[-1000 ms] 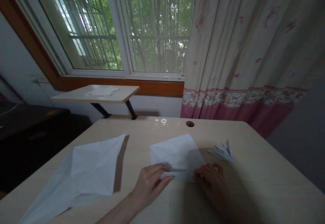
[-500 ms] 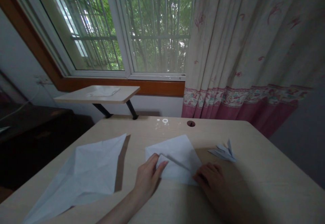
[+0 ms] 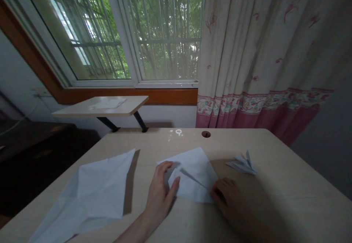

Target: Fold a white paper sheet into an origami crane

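Observation:
A white sheet of paper [image 3: 192, 162], partly folded, lies on the desk in front of me. Its near flap stands a little off the layer beneath, leaving a dark gap along the flap's edge. At the sheet's left side my left hand [image 3: 161, 189] has thumb and fingers spread apart, the thumb against the flap and the fingertips by the upper edge. My right hand [image 3: 229, 197] is curled closed at the right corner, pinching the paper there; its fingertips are partly hidden in shadow.
To the left lies a large creased white paper [image 3: 101, 188]. A small folded paper figure [image 3: 243, 164] sits at right. Towards the back of the desk [image 3: 165, 144] are a round cable hole [image 3: 206, 134] and a raised shelf [image 3: 134, 105] bearing another white paper [image 3: 110, 102].
My left thumb and fingers have spread wider apart at the flap. My right hand stays at the right corner. The view has shifted slightly.

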Demonstrator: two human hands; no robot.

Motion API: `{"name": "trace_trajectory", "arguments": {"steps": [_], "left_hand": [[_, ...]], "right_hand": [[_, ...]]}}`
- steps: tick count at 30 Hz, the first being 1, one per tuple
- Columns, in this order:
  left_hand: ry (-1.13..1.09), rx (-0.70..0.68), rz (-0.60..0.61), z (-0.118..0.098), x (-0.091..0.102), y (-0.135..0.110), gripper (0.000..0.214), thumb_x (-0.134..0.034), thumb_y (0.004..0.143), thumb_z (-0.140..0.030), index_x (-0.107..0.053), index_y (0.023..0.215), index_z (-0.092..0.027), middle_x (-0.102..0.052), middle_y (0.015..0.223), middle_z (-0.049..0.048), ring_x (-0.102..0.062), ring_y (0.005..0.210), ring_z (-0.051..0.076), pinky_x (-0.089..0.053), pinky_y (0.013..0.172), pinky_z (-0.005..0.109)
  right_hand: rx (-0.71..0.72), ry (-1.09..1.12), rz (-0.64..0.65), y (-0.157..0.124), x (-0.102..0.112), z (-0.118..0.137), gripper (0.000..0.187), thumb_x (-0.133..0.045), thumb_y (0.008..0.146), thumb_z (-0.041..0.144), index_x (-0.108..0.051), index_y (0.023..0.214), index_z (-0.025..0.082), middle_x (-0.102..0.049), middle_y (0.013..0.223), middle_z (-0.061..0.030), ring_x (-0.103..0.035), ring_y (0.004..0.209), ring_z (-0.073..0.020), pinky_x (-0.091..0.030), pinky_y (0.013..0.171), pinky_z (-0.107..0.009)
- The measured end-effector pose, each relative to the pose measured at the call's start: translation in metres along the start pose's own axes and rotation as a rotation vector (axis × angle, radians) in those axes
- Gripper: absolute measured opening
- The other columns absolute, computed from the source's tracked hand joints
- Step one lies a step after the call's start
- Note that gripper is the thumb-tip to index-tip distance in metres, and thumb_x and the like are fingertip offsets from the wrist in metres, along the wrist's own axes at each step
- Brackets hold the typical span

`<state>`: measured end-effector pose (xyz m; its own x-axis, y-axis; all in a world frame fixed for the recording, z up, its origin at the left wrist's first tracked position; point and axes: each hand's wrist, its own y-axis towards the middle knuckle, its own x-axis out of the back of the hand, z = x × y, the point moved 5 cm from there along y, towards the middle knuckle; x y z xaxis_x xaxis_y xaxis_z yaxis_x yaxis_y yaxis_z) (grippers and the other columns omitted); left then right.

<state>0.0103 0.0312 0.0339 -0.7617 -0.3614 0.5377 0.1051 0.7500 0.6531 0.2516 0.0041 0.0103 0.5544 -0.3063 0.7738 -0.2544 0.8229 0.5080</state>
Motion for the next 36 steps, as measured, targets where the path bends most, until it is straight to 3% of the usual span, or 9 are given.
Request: {"name": "trace_trajectory", "arguments": {"steps": [3, 9, 13, 15, 19, 29, 36], "left_hand": [[0.08, -0.139, -0.018, -0.01, 0.003, -0.004, 0.037, -0.055, 0.096, -0.02, -0.048, 0.132, -0.022, -0.049, 0.131, 0.0132, -0.052, 0.122, 0.026, -0.049, 0.101, 0.042], [0.243, -0.369, 0.041, -0.029, 0.003, -0.003, 0.026, -0.052, 0.096, -0.013, -0.067, 0.111, -0.028, -0.052, 0.13, 0.0087, -0.048, 0.122, 0.028, -0.043, 0.104, 0.047], [0.245, -0.406, 0.138, -0.03, -0.004, -0.004, 0.014, -0.058, 0.098, -0.027, -0.068, 0.107, -0.03, -0.055, 0.131, 0.0072, -0.046, 0.125, 0.028, -0.03, 0.112, 0.052], [0.235, -0.411, 0.176, -0.03, -0.007, -0.006, 0.019, -0.066, 0.095, -0.037, -0.067, 0.112, -0.03, -0.055, 0.133, 0.0076, -0.044, 0.128, 0.029, -0.025, 0.115, 0.052], [0.246, -0.401, 0.184, -0.027, -0.009, -0.007, 0.024, -0.07, 0.093, -0.037, -0.066, 0.116, -0.03, -0.054, 0.136, 0.008, -0.044, 0.129, 0.028, -0.021, 0.116, 0.051], [0.272, -0.36, 0.174, -0.019, -0.013, -0.005, 0.027, -0.06, 0.097, -0.017, -0.068, 0.117, -0.033, -0.054, 0.136, 0.0059, -0.046, 0.124, 0.028, -0.034, 0.108, 0.051], [0.158, -0.35, 0.324, -0.02, -0.017, -0.006, 0.031, -0.056, 0.099, -0.017, -0.063, 0.128, -0.026, -0.051, 0.139, 0.01, -0.048, 0.122, 0.028, -0.05, 0.101, 0.045]], "right_hand": [[-0.006, 0.0, 0.004, 0.001, 0.001, 0.001, 0.028, -0.043, 0.099, 0.02, -0.059, 0.076, 0.024, -0.067, 0.075, -0.0012, -0.064, 0.069, -0.0198, -0.049, 0.067, -0.033], [0.022, -0.031, -0.025, 0.0, 0.001, 0.0, 0.022, -0.049, 0.094, 0.016, -0.059, 0.077, 0.025, -0.069, 0.076, -0.001, -0.066, 0.069, -0.0203, -0.051, 0.068, -0.034], [-0.005, -0.014, -0.007, -0.001, 0.001, -0.001, 0.023, -0.05, 0.093, 0.015, -0.058, 0.074, 0.025, -0.068, 0.074, -0.001, -0.066, 0.068, -0.0202, -0.051, 0.068, -0.035], [-0.014, -0.003, 0.003, -0.002, 0.002, -0.001, 0.023, -0.05, 0.094, 0.017, -0.059, 0.074, 0.025, -0.068, 0.073, -0.0011, -0.066, 0.069, -0.0203, -0.051, 0.067, -0.034], [0.021, 0.032, 0.042, -0.004, 0.003, 0.002, 0.024, -0.05, 0.096, 0.02, -0.061, 0.076, 0.025, -0.069, 0.074, -0.0014, -0.066, 0.07, -0.0202, -0.051, 0.068, -0.034], [0.135, 0.151, 0.243, 0.0, 0.012, 0.027, 0.018, -0.053, 0.096, 0.02, -0.058, 0.079, 0.023, -0.067, 0.079, 0.0011, -0.063, 0.078, -0.0174, -0.049, 0.08, -0.032], [0.006, 0.158, 0.301, -0.004, 0.0, 0.014, 0.005, -0.063, 0.088, 0.015, -0.063, 0.086, 0.02, -0.067, 0.088, -0.0038, -0.063, 0.086, -0.0212, -0.051, 0.082, -0.036]]}}
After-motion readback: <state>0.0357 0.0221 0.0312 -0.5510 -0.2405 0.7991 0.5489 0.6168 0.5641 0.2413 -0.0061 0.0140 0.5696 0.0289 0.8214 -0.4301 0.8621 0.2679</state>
